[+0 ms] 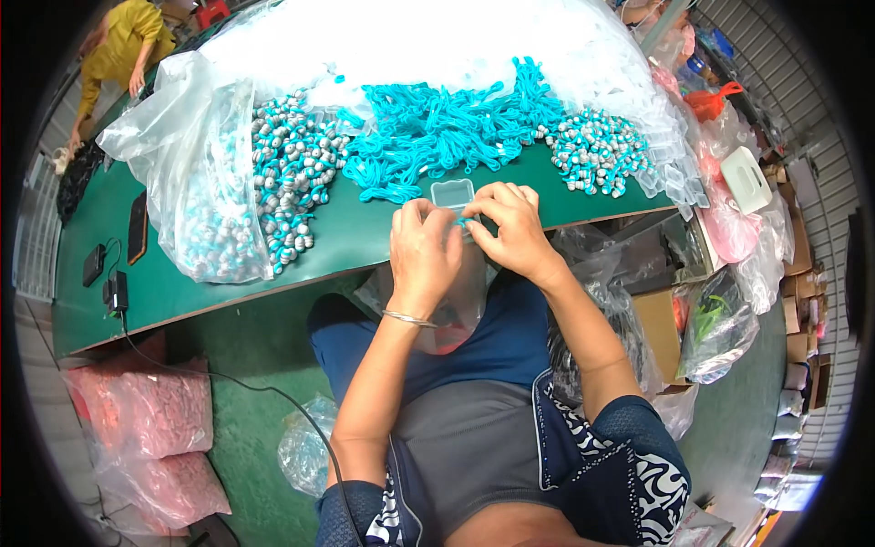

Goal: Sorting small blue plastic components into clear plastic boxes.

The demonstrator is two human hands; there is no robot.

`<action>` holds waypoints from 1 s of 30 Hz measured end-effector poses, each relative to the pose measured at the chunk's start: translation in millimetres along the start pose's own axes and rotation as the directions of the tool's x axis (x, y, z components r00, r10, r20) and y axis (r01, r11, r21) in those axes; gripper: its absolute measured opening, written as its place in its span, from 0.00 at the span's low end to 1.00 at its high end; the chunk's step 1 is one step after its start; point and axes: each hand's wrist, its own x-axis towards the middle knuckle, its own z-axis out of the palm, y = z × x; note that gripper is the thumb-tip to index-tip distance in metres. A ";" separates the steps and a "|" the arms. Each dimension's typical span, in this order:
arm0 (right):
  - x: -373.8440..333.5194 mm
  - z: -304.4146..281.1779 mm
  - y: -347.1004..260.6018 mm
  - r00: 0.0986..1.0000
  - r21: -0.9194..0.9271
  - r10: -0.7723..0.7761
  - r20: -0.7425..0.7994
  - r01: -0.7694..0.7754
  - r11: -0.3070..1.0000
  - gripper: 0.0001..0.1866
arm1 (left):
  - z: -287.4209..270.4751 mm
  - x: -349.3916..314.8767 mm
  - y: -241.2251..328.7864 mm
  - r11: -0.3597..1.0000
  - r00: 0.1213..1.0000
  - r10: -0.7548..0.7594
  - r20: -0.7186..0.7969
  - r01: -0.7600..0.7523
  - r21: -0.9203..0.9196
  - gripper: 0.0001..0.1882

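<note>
At the table's near edge, my two hands meet around a small transparent plastic case whose lid stands up beyond my fingers. My left hand has its fingers curled in at the case's left side. From the right, my right hand pinches at the case with thumb and forefinger, and a bit of teal shows by its fingertips. My fingers hide most of the case and what is in it. Just beyond lie a heap of teal cords and, to the right, a pile of grey-and-teal earplug-like pieces.
More grey-and-teal pieces spill from a plastic bag on the green table. A mound of transparent cases covers the back. A phone lies left. A cable crosses by my left arm. Another person stands far left.
</note>
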 end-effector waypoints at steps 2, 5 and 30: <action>3.4 -1.0 4.1 1.000 0.019 0.008 -0.013 -0.008 1.000 0.06 | -0.9 0.0 0.5 1.000 1.000 0.005 0.014 -0.005 0.020 0.16; 18.6 -5.3 22.1 0.996 0.011 0.067 -0.057 -0.066 0.998 0.05 | -4.7 1.2 4.0 0.999 0.999 0.003 0.033 -0.004 0.035 0.22; 16.4 -17.8 12.6 0.972 -0.013 -0.193 0.135 0.197 0.980 0.09 | -12.2 5.2 -1.6 0.999 0.991 -0.028 0.129 0.031 -0.021 0.32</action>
